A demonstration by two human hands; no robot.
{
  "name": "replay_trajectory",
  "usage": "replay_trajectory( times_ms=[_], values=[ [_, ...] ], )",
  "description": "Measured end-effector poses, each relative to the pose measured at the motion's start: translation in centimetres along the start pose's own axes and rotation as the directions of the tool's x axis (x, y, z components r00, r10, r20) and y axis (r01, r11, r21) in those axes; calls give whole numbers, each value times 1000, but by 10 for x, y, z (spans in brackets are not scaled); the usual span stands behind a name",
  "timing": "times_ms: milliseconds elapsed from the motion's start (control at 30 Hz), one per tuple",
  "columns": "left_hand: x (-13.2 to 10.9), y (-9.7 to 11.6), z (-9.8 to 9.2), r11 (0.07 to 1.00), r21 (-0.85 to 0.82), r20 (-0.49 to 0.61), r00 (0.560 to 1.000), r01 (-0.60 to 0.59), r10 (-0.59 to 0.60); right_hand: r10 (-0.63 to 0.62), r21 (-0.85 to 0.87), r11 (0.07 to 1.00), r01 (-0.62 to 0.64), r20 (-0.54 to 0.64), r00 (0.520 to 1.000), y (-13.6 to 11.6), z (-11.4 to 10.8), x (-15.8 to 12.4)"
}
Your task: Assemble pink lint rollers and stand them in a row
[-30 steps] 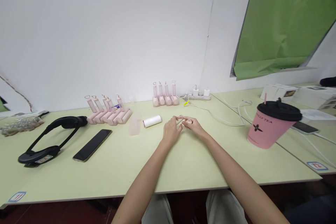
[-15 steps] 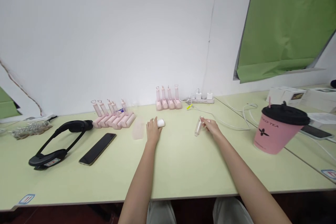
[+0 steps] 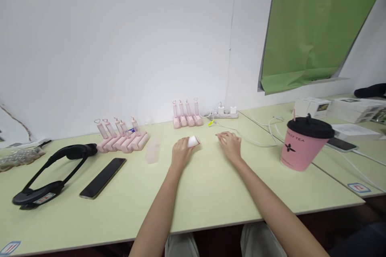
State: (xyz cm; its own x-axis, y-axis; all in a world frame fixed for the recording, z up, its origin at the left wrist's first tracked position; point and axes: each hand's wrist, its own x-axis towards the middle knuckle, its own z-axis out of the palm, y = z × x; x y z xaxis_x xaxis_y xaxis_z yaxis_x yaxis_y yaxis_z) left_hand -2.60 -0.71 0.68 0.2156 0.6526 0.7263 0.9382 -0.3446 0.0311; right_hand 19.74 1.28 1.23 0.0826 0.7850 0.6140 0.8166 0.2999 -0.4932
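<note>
My left hand (image 3: pixel 181 153) is closed round a small white roll (image 3: pixel 193 141) and holds it just above the pale green table (image 3: pixel 211 192). My right hand (image 3: pixel 230 143) lies a little to the right of it, knuckles up, fingers curled; whatever is in them is hidden. A translucent pink piece (image 3: pixel 152 153) lies left of my left hand. Two groups of pink handles stand by the wall, one (image 3: pixel 122 138) at the left and one (image 3: pixel 185 114) straight beyond my hands.
A black phone (image 3: pixel 102 177) and a black headset (image 3: pixel 51 172) lie at the left. A pink cup with a black lid (image 3: pixel 303 144) stands at the right, with white cables (image 3: pixel 271 126), a power strip (image 3: pixel 224 113) and white boxes (image 3: pixel 337 107) beyond.
My hands parted: the left went to the white roll, took it and brought it toward the right. The right hand, which held a small clear tube, now lies curled near the table.
</note>
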Motion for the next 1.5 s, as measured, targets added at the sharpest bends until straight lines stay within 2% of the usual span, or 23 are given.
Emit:
replay_trajectory(
  times_ms=[33, 100, 200, 333, 400, 467, 567, 667, 833, 933, 1167, 1400, 1500],
  values=[
    [1, 7, -1, 999, -7, 0, 999, -41, 41, -38, 82, 996, 34, 46, 998, -6, 5, -3],
    [2, 21, -3, 994, -9, 9, 994, -105, 105, -59, 300, 954, 12, 149, 987, -18, 16, -8],
    [2, 35, -5, 992, -5, 6, 991, -130, 130, -60, 619, 770, -154, 311, 949, -30, 26, -12],
    [2, 38, -6, 990, 0, 30, 989, -144, 144, -61, 746, 555, -369, 479, 876, -34, 23, -8],
    [2, 38, -6, 987, 4, 51, 986, -158, 157, -80, 773, 487, -405, 502, 861, -34, 20, -6],
    [2, 38, -6, 986, 1, 70, 983, -167, 167, -93, 797, 460, -392, 482, 871, -33, 20, -5],
    [2, 39, -6, 987, -4, 95, 982, -161, 160, -85, 813, 487, -318, 407, 910, -34, 22, -8],
    [3, 42, -5, 993, 4, 100, 988, -115, 115, -119, 795, 570, -208, 330, 936, -39, 23, -15],
    [2, 42, -1, 997, 0, 85, 993, -78, 78, -236, 658, 753, 14, 249, 939, -50, 11, -23],
    [1, 40, 3, 996, -6, 75, 993, -90, 90, -283, 550, 829, 98, 261, 923, -51, 6, -23],
    [-1, 33, 8, 993, -41, 33, 994, -107, 108, -405, 380, 883, 276, 317, 858, -42, 9, -16],
    [-3, 38, 13, 991, -88, -16, 995, -100, 99, -449, 281, 888, 363, 370, 813, -33, 0, -14],
    [1, 41, 14, 991, -122, -38, 998, -46, 41, -447, 234, 894, 383, 380, 810, -37, -1, -10]
  ],
)
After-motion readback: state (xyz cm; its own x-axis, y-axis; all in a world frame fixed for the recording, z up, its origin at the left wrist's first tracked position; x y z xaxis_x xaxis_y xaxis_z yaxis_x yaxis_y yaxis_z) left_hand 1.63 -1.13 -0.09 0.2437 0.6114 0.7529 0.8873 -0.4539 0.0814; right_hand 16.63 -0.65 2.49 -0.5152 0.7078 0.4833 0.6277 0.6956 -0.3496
